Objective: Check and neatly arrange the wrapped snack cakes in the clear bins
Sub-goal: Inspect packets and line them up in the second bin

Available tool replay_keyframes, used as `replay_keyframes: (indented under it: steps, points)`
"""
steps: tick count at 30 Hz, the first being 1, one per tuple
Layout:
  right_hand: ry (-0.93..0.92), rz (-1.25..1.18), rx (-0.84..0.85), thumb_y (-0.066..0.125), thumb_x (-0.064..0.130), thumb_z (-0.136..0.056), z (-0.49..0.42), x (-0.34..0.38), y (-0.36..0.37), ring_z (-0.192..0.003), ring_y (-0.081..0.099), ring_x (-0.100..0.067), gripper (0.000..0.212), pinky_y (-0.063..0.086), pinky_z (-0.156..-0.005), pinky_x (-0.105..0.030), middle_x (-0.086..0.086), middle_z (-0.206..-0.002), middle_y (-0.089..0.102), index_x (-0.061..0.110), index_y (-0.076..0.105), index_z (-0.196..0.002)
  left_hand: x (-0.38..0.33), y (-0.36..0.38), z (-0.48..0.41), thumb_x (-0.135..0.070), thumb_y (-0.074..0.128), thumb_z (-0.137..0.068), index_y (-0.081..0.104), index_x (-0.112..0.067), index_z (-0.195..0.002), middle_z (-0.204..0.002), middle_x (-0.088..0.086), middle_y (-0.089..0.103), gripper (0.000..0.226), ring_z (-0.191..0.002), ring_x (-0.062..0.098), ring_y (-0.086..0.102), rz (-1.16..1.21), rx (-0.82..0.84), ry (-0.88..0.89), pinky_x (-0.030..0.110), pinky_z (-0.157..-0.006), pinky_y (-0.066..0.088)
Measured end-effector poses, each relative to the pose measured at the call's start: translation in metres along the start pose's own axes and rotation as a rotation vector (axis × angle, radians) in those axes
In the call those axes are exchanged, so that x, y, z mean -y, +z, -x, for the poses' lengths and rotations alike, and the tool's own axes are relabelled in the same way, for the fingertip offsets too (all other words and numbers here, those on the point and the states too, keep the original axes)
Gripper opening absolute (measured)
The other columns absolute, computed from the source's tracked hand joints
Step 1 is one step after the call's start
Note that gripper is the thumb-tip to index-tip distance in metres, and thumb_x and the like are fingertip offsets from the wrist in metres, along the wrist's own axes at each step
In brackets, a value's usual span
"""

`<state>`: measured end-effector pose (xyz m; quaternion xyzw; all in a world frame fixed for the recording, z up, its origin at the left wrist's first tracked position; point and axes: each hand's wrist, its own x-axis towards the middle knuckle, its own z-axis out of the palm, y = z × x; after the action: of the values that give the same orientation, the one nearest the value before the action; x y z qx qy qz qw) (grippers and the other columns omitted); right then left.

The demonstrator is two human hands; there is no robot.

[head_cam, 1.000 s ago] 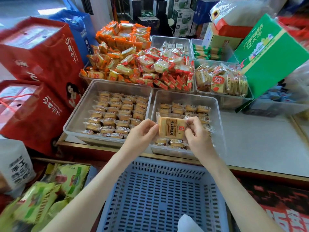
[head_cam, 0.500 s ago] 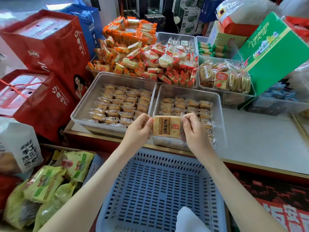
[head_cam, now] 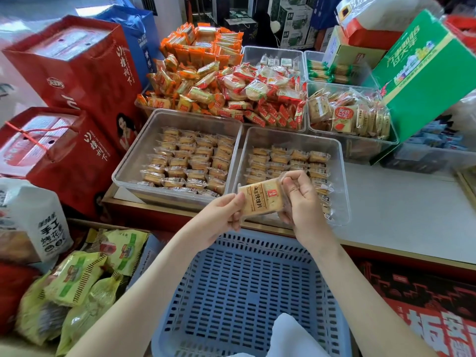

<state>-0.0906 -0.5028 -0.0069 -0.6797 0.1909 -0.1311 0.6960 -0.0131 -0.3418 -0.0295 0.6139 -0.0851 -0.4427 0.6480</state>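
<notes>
Holding one wrapped snack cake [head_cam: 261, 199] between both hands, tilted, label up. Left hand [head_cam: 221, 217] pinches cake's left edge, fingers curled. Right hand [head_cam: 301, 202] pinches wrapper at right edge, fingers curled. Cake hangs above near part of right clear bin [head_cam: 296, 136], over rowed cakes [head_cam: 291, 157]. Left clear bin [head_cam: 134, 155] just beside. Blue basket [head_cam: 244, 292] below forearms.

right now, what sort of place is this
Likely a small snack shop or stall: clear bins of individually wrapped snack cakes on a counter, red gift boxes standing beside them, and a blue plastic basket in front.
</notes>
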Motion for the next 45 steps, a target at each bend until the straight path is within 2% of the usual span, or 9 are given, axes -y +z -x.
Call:
replay_keyframes:
  steps: [5,9,14,22,27,32,35,40,45]
  points:
    - [0.047,-0.141,0.023,0.035,0.019,-0.105,0.001,0.003,-0.005,-0.072,0.060,-0.022,0.019,0.029,-0.037,-0.023,-0.009,-0.087,0.060,0.018,0.047,-0.089,0.002,-0.003,0.001,-0.031,0.051,-0.088,0.053,0.003,-0.116,-0.098,0.015,0.055,0.044,-0.069,0.010,0.049,0.039,0.057,0.157,0.021,-0.069,0.045]
    - [0.088,-0.215,0.013,0.035,0.020,-0.104,0.000,0.000,-0.010,-0.059,0.059,-0.009,0.021,0.029,-0.036,-0.020,-0.009,-0.088,0.062,0.019,0.048,-0.088,-0.001,-0.006,0.001,-0.027,0.048,-0.098,0.052,-0.005,-0.091,-0.091,0.002,0.068,0.023,-0.095,0.019,0.061,0.034,0.113,0.260,0.029,-0.087,0.050]
    - [0.108,-0.211,0.038,0.036,0.019,-0.105,-0.005,0.005,-0.014,-0.052,0.055,-0.003,0.018,0.026,-0.035,-0.019,0.002,-0.075,0.064,0.015,0.047,-0.091,-0.009,-0.008,0.003,-0.034,0.053,-0.093,0.055,-0.013,-0.081,-0.084,0.005,0.062,0.024,-0.097,0.028,0.054,-0.016,0.179,0.315,0.038,-0.095,0.045]
    - [0.200,-0.387,0.047,0.037,0.018,-0.104,-0.013,0.009,-0.011,-0.052,0.057,-0.007,0.022,0.032,-0.035,-0.017,0.001,-0.069,0.064,0.017,0.051,-0.086,-0.008,-0.009,0.000,-0.010,0.044,-0.101,0.052,0.010,-0.106,-0.094,0.007,0.071,0.022,-0.091,0.011,0.068,-0.097,0.097,0.237,0.025,-0.082,0.054]
    - [0.247,-0.529,0.012,0.037,0.017,-0.104,-0.013,0.014,-0.006,-0.043,0.053,-0.004,0.021,0.038,-0.034,-0.016,-0.002,-0.065,0.060,0.014,0.049,-0.086,-0.011,-0.002,0.001,-0.024,0.061,-0.081,0.045,-0.008,-0.101,-0.084,0.011,0.067,0.031,-0.073,0.017,0.068,0.022,0.080,0.174,0.032,-0.074,0.059]
    - [0.250,-0.552,0.016,0.037,0.016,-0.103,-0.015,0.011,-0.012,-0.037,0.047,-0.003,0.021,0.032,-0.030,-0.015,-0.002,-0.060,0.059,0.011,0.050,-0.087,-0.005,-0.002,0.004,0.001,0.057,-0.091,0.036,-0.017,-0.118,-0.094,0.012,0.063,0.039,-0.082,0.014,0.066,-0.066,0.110,0.209,0.031,-0.084,0.054]
    - [0.191,-0.435,0.012,0.039,0.015,-0.103,-0.019,0.009,-0.017,-0.051,0.058,-0.009,0.021,0.032,-0.031,-0.016,-0.005,-0.071,0.064,0.014,0.050,-0.085,-0.008,-0.004,0.006,0.005,0.056,-0.092,0.031,-0.019,-0.126,-0.091,0.009,0.063,0.049,-0.086,0.020,0.066,-0.175,0.093,0.213,0.032,-0.086,0.055]
    - [-0.064,0.138,-0.020,0.043,0.024,-0.103,-0.026,0.017,-0.014,-0.058,0.054,-0.017,0.022,0.034,-0.038,-0.022,-0.015,-0.080,0.062,0.025,0.052,-0.083,-0.014,-0.004,-0.006,-0.027,0.057,-0.097,0.037,-0.024,-0.140,-0.094,-0.004,0.066,0.047,-0.090,0.013,0.066,-0.604,-0.291,0.216,0.033,-0.087,0.056]
    - [-0.282,0.510,0.141,0.044,0.015,-0.101,-0.018,0.020,0.015,-0.053,0.054,-0.005,0.013,0.046,-0.048,-0.023,0.000,-0.070,0.060,0.017,0.051,-0.091,-0.022,0.030,-0.010,-0.056,0.054,-0.086,0.050,-0.018,-0.129,-0.114,0.003,0.066,0.058,-0.105,0.016,0.065,-0.159,-0.115,0.122,0.041,-0.098,0.052]
